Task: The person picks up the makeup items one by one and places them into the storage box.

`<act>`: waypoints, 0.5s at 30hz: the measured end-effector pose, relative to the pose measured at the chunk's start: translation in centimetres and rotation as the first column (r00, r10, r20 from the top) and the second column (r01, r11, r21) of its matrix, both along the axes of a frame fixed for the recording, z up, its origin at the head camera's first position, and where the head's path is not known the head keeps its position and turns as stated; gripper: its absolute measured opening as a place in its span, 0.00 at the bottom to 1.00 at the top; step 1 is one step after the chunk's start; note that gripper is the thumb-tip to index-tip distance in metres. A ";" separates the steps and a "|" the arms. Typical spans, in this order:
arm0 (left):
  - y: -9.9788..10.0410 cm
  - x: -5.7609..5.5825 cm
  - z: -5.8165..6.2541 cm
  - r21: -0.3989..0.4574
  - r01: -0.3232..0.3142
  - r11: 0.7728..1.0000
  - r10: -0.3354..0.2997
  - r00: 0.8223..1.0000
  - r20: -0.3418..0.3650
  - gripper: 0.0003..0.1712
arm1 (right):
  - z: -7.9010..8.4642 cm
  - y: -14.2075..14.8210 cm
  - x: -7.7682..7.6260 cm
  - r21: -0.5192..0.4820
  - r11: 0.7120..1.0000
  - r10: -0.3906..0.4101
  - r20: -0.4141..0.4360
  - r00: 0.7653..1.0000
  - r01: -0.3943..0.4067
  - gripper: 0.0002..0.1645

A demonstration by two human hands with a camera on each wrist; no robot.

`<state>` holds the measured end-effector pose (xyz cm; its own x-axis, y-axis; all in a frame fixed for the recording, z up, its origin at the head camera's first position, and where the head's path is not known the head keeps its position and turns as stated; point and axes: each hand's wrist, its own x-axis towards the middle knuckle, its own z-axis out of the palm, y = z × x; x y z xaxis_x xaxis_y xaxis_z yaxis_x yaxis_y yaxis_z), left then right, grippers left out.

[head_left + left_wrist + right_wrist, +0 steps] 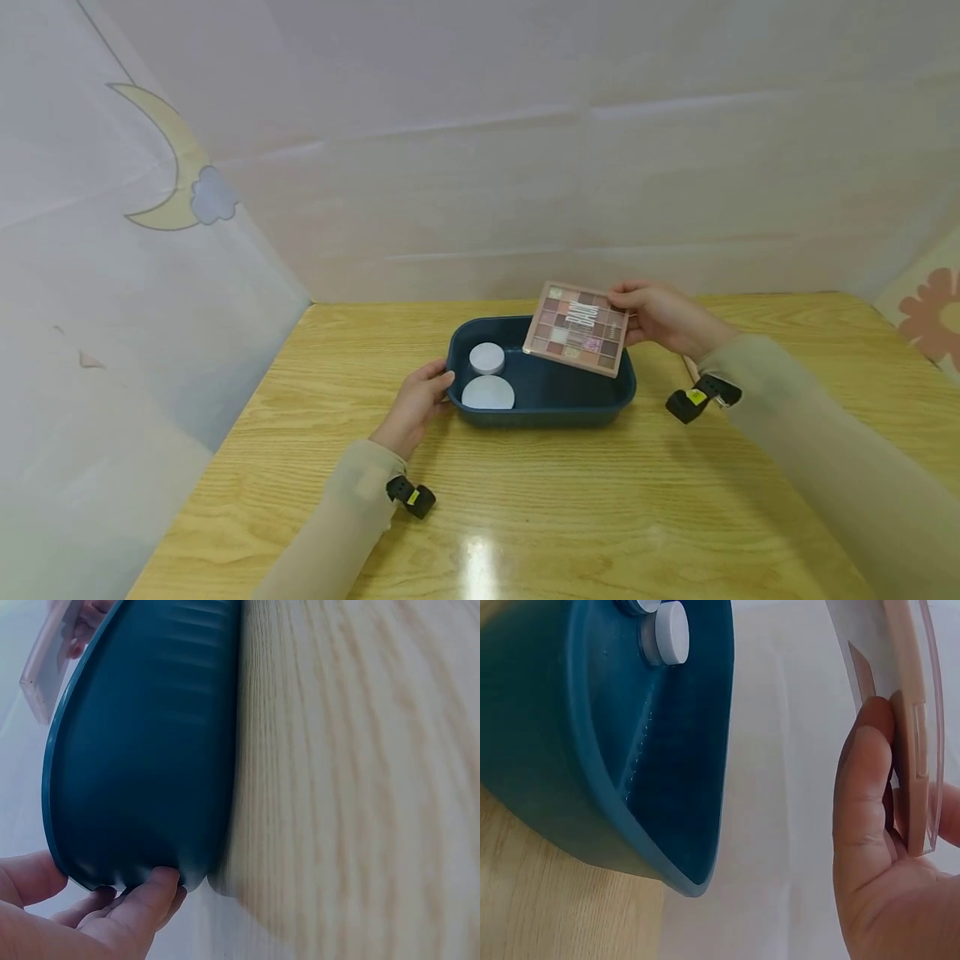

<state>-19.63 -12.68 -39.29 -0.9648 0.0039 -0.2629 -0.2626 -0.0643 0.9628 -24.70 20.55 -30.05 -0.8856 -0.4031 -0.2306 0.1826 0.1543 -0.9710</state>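
My right hand (667, 321) holds a flat eyeshadow palette (577, 329) by its right edge, thumb on the clear lid and fingers beneath. The palette is tilted above the right part of a dark blue plastic basin (543, 418), apart from the basin in the right wrist view. My left hand (414, 404) grips the basin's left end, with the thumb at the rim and the fingers (154, 900) against the outer wall. Inside the basin, at its left end, lie a small white round container (487, 357) and a larger white round one (489, 392).
The basin stands on a wood-grain table (525, 508). Behind it hangs a pale cloth backdrop (465, 200). A thin pinkish thing (690, 368) lies by my right wrist, mostly hidden by the sleeve.
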 end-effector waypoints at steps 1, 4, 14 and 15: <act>0.0 0.0 0.0 0.001 0.003 1.000 -0.003 1.000 -0.001 0.24 | 0.0 -0.1 -0.1 0.006 1.000 0.003 0.000 1.000 -0.003 0.11; 0.1 0.1 0.1 0.006 0.004 1.000 -0.004 1.000 0.003 0.23 | 0.0 -0.3 -0.4 0.019 1.000 0.014 0.000 1.000 -0.014 0.12; 0.1 0.1 0.0 0.002 0.014 1.000 -0.014 1.000 -0.002 0.24 | -0.2 -1.2 -1.7 0.101 0.993 0.066 -0.007 0.998 -0.065 0.15; 0.1 0.1 0.1 0.000 0.014 1.000 -0.014 1.000 -0.003 0.24 | -0.2 -1.3 -1.8 0.115 0.991 0.077 -0.009 0.997 -0.075 0.15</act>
